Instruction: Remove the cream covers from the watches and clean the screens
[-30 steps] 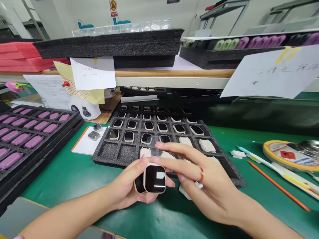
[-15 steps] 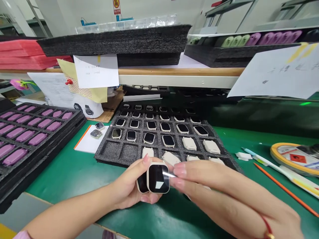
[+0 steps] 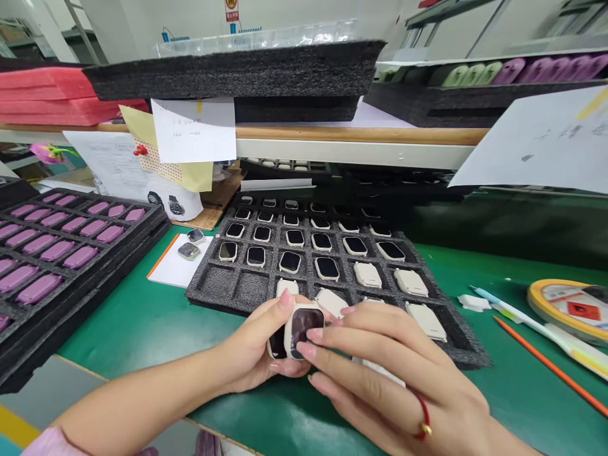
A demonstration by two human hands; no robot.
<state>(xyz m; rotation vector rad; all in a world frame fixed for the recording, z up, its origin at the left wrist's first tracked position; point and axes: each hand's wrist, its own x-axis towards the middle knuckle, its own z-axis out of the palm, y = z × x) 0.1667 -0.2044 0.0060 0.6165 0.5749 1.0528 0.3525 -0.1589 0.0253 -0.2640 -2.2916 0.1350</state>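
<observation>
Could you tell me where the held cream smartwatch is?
Head view: the cream square smartwatch sits in the left hand, right fingers on it, by the black foam tray.

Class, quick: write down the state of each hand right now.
Left hand: closed, holding two cream watch bodies.
Right hand: fingers touching the front watch; whether it grips cannot be told.

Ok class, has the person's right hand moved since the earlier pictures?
Yes: against the black foam tray, the right hand has drawn nearer the person, its fingers now on the watch in the left hand.
</observation>
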